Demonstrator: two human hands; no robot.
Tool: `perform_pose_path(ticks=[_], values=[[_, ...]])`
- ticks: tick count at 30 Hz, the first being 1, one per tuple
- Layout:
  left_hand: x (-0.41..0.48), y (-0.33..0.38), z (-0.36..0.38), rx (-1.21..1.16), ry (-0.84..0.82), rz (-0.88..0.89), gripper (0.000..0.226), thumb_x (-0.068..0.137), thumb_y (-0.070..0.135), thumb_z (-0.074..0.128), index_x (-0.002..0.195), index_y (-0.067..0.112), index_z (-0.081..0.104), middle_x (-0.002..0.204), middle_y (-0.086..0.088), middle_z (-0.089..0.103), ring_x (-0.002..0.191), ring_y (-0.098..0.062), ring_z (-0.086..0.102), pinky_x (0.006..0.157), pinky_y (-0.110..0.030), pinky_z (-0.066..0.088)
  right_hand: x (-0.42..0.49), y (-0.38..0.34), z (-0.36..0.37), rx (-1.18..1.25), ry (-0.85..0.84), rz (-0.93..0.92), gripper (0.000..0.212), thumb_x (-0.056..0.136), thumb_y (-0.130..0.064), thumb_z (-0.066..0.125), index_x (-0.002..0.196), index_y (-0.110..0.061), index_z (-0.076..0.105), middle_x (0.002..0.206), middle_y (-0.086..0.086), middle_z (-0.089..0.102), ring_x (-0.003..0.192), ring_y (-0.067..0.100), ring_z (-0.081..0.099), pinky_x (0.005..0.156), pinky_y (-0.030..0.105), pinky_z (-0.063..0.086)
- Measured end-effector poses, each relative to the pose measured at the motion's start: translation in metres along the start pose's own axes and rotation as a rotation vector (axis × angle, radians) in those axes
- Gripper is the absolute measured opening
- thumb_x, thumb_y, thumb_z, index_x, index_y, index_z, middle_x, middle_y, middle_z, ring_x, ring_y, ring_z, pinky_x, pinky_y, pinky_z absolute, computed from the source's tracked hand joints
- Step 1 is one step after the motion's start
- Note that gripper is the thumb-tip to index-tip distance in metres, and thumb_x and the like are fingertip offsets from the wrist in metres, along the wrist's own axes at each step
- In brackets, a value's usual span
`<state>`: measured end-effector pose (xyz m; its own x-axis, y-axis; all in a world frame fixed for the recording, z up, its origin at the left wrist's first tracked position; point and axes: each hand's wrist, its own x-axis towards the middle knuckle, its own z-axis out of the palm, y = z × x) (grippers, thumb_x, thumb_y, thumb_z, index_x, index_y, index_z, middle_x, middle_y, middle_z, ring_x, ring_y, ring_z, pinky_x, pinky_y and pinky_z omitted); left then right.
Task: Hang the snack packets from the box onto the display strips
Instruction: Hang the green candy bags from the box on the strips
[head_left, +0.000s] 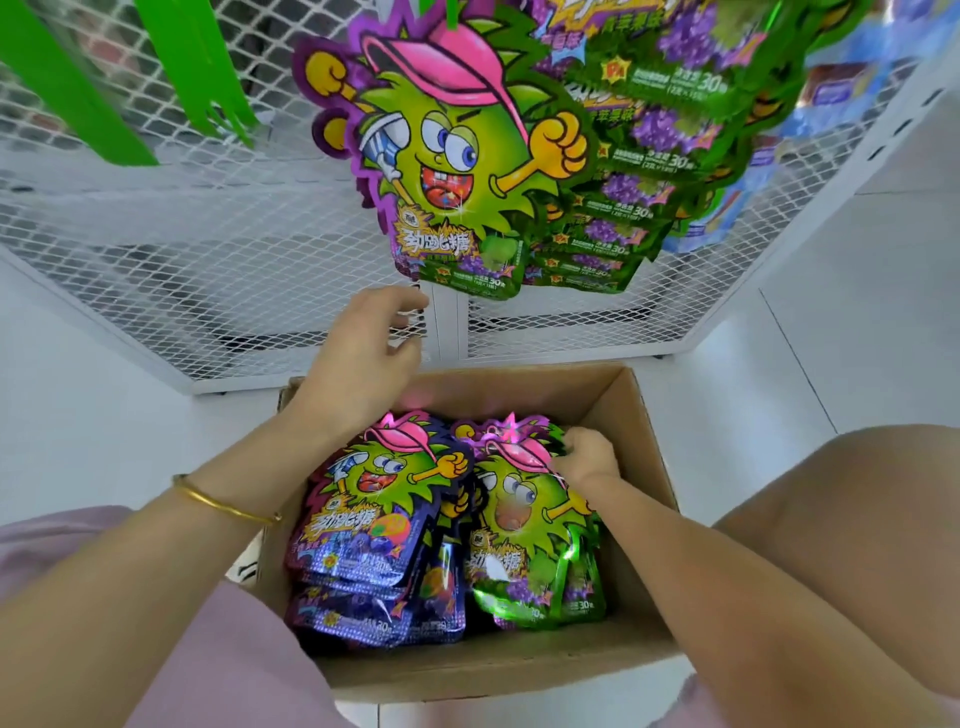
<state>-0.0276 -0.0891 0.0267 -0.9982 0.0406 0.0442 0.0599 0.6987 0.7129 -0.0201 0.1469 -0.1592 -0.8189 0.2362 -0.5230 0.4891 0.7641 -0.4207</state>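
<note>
An open cardboard box (644, 415) sits on the floor between my knees. Inside it lie a stack of purple snack packets (363, 525) on the left and a stack of green ones (530, 545) on the right. My right hand (587, 457) pinches the top edge of the uppermost green packet in the box. My left hand (363, 353) hovers above the box's far left corner with relaxed fingers, holding nothing, just below the lowest hanging green packet (447, 156). A column of green packets (623, 197) hangs on a display strip above.
A white wire-mesh rack (182, 270) stands behind the box. Bare green display strips (78, 88) hang at the upper left. Blue packets (831, 104) hang at the upper right. White tiled floor (831, 338) surrounds the box.
</note>
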Motion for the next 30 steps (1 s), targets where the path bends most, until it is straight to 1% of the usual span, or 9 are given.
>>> perform_pose_path(ticks=[4, 8, 10, 12, 18, 24, 26, 28, 30], values=[[0.002, -0.003, -0.002, -0.007, 0.023, 0.009, 0.037, 0.089, 0.002, 0.050, 0.124, 0.014, 0.053, 0.127, -0.004, 0.050, 0.106, -0.008, 0.050, 0.083, -0.014, 0.038, -0.004, 0.003, -0.016, 0.000, 0.026, -0.082, 0.012, 0.081, -0.019, 0.064, 0.088, -0.022, 0.055, 0.109, 0.016, 0.060, 0.084, 0.024, 0.054, 0.070, 0.029, 0.039], [0.006, 0.005, -0.013, -0.051, 0.092, 0.058, 0.034, 0.089, 0.002, 0.050, 0.121, 0.014, 0.054, 0.120, -0.002, 0.051, 0.105, -0.007, 0.048, 0.072, -0.002, 0.040, -0.015, -0.010, -0.056, -0.019, 0.052, -0.169, 0.014, 0.086, -0.019, 0.059, 0.099, -0.015, 0.057, 0.113, 0.013, 0.061, 0.105, 0.029, 0.057, 0.082, 0.032, 0.043], [0.014, 0.017, -0.027, -0.092, 0.164, 0.106, 0.032, 0.090, 0.003, 0.051, 0.121, 0.013, 0.055, 0.113, 0.002, 0.051, 0.103, -0.007, 0.049, 0.071, -0.002, 0.041, -0.025, -0.026, -0.084, -0.025, 0.075, -0.238, 0.014, 0.087, -0.028, 0.061, 0.095, -0.018, 0.057, 0.111, 0.010, 0.063, 0.104, 0.028, 0.058, 0.079, 0.030, 0.042], [0.029, 0.032, -0.043, -0.135, 0.257, 0.154, 0.031, 0.090, 0.005, 0.052, 0.121, 0.011, 0.055, 0.114, -0.001, 0.054, 0.102, -0.009, 0.051, 0.070, -0.001, 0.040, -0.036, -0.045, -0.114, -0.064, 0.103, -0.320, 0.024, 0.087, -0.033, 0.061, 0.106, -0.018, 0.062, 0.112, 0.007, 0.064, 0.105, 0.026, 0.059, 0.081, 0.031, 0.044], [0.094, 0.098, -0.086, -0.236, 0.468, 0.272, 0.038, 0.089, 0.010, 0.056, 0.125, 0.003, 0.048, 0.120, -0.004, 0.053, 0.102, -0.011, 0.051, 0.078, -0.003, 0.040, -0.102, -0.114, -0.196, -0.140, 0.285, -0.569, 0.033, 0.091, -0.027, 0.057, 0.121, -0.017, 0.057, 0.117, 0.002, 0.062, 0.107, 0.023, 0.057, 0.086, 0.036, 0.048], [0.121, 0.141, -0.111, -0.316, 0.340, 0.245, 0.031, 0.090, 0.018, 0.058, 0.115, 0.000, 0.055, 0.089, -0.001, 0.057, 0.076, -0.003, 0.055, 0.068, -0.014, 0.042, -0.144, -0.178, -0.239, -0.124, 0.483, -0.773, 0.036, 0.088, -0.041, 0.057, 0.119, -0.022, 0.058, 0.113, 0.000, 0.065, 0.107, 0.023, 0.058, 0.079, 0.035, 0.047], [0.119, 0.146, -0.115, -0.353, 0.297, 0.235, 0.032, 0.091, 0.019, 0.058, 0.114, -0.002, 0.055, 0.086, -0.001, 0.058, 0.066, 0.002, 0.053, 0.058, -0.005, 0.040, -0.150, -0.195, -0.247, -0.112, 0.525, -0.820, 0.029, 0.087, -0.044, 0.057, 0.105, -0.022, 0.062, 0.098, 0.001, 0.066, 0.096, 0.024, 0.059, 0.067, 0.032, 0.041], [0.112, 0.150, -0.119, -0.338, 0.249, 0.214, 0.033, 0.091, 0.024, 0.057, 0.115, 0.001, 0.055, 0.090, -0.002, 0.057, 0.069, -0.003, 0.051, 0.053, 0.000, 0.038, -0.155, -0.211, -0.254, -0.107, 0.580, -0.857, 0.028, 0.088, -0.044, 0.056, 0.100, -0.020, 0.062, 0.094, 0.001, 0.065, 0.092, 0.025, 0.058, 0.064, 0.032, 0.037], [0.104, 0.153, -0.124, -0.322, 0.200, 0.199, 0.021, 0.092, 0.027, 0.056, 0.102, 0.010, 0.058, 0.080, -0.002, 0.056, 0.067, -0.009, 0.049, 0.053, -0.006, 0.038, -0.159, -0.223, -0.260, -0.111, 0.649, -0.878, 0.027, 0.089, -0.043, 0.054, 0.102, -0.021, 0.061, 0.096, 0.003, 0.066, 0.095, 0.027, 0.058, 0.064, 0.032, 0.036]])
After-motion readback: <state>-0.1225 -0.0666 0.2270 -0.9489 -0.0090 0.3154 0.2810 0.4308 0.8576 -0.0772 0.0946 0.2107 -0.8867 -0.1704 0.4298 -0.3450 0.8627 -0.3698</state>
